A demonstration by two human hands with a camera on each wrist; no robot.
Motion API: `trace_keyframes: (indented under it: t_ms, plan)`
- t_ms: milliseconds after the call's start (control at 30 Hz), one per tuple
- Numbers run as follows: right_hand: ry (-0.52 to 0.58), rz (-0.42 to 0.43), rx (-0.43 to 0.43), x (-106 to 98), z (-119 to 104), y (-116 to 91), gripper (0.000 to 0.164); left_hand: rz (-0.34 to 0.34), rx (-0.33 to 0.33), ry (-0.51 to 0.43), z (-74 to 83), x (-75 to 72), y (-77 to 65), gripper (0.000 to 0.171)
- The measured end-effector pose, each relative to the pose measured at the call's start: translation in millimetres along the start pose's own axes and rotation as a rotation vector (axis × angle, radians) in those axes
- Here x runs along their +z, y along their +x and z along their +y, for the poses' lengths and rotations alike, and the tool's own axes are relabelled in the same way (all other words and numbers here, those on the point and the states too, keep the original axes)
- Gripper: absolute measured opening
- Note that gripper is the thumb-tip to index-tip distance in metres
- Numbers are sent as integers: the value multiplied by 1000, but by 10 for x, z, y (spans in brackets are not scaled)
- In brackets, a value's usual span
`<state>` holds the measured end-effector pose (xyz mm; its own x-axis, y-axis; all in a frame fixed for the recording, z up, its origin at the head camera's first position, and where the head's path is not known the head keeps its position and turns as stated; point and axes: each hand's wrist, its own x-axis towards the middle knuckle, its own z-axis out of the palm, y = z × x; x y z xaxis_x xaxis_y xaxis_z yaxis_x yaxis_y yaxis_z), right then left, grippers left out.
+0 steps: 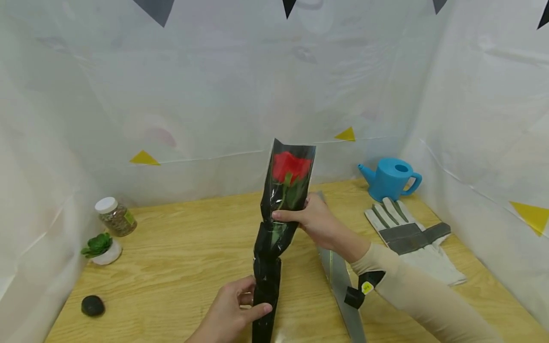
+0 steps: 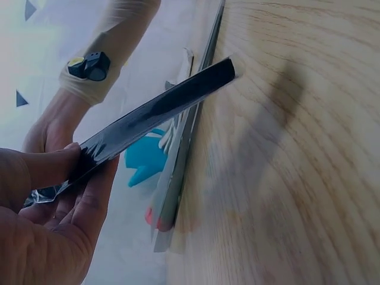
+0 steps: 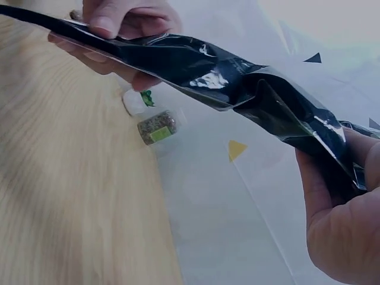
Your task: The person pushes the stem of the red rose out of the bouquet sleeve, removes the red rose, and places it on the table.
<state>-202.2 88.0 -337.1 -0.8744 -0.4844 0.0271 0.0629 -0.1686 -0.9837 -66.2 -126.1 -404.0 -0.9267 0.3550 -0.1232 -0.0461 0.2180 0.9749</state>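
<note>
A red rose (image 1: 290, 166) stands in a black wrapping sleeve (image 1: 267, 281) with a clear front, held up over the table. My right hand (image 1: 317, 220) grips the sleeve just below the bloom, thumb across the front. Lower down, my left hand (image 1: 233, 305) pinches the narrow part of the sleeve between thumb and fingers. The wrap is creased and bent between the two hands, as the right wrist view shows. In the left wrist view the sleeve's flat lower end (image 2: 202, 83) sticks out past the left hand, above the tabletop.
A long grey sleeve (image 1: 336, 276) lies on the wooden table (image 1: 193, 238) beneath my right forearm. Work gloves (image 1: 407, 238) and a blue watering can (image 1: 392, 178) are at right. On the left are a jar (image 1: 116, 218), a potted succulent (image 1: 100, 248) and a black stone (image 1: 92, 306).
</note>
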Motion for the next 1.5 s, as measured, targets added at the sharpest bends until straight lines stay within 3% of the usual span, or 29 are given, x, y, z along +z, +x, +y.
trace_keyframes:
  t_ms: [600,900,1200,1500]
  plan:
    - [7,-31,-31,-98,-177,37,53,-38,-27,-128,-66,48,-25,45]
    - [11,-47,-33,-98,-214,5,54,-44,-22,-86,-55,94,-32,45]
    - [-53,-26,-11,-39,-223,-3,52,-47,-11,-94,-45,110,-40,39]
    - [-133,-33,-41,19,-184,-32,49,-54,10,-119,-76,105,-36,35]
